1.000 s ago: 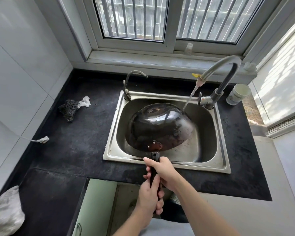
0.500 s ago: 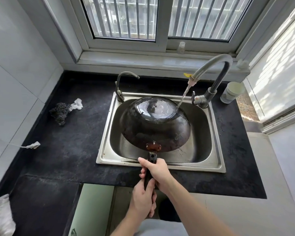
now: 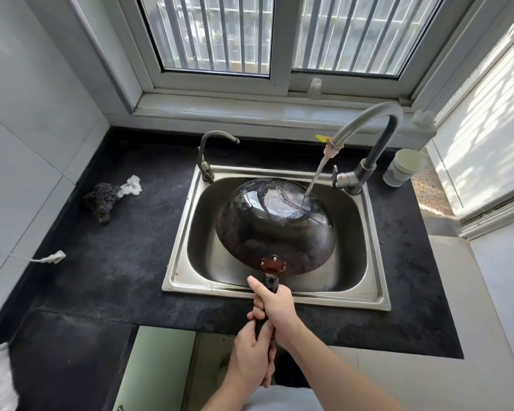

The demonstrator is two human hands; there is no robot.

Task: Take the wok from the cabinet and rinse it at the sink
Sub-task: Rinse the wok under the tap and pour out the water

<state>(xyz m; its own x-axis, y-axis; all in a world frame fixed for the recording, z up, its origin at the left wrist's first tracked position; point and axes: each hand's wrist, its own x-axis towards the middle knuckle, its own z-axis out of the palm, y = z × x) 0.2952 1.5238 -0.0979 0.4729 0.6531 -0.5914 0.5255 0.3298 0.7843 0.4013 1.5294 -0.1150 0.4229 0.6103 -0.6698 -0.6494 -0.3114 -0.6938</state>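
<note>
Steel sink (image 3: 377, 295) sits in a black counter (image 3: 125, 262) under a barred window (image 3: 217, 34). Over the basin the wok (image 3: 275, 229) is held upside down, its dark, wet outer side facing up and its rim tilted down toward the near right. Water (image 3: 315, 179) runs from the tall tap (image 3: 368, 126) at the far right and lands on the far right part of the wok's bottom. A smaller tap (image 3: 211, 149) stands at the sink's far left corner.

The wok's handle (image 3: 271, 283) points toward the near side, over the sink's near rim. The right hand (image 3: 275, 307) is wrapped around it close to the wok, fingers curled tight and thumb laid along the handle. The left hand (image 3: 252, 357) grips the handle's near end just behind, fingers closed around it, touching the right hand.

On the counter to the left lies a steel scrubber (image 3: 101, 200) with a white scrap (image 3: 131, 186) against it. A white cup (image 3: 404, 170) stands right of the tall tap. A small bottle (image 3: 314, 89) is on the window sill.
</note>
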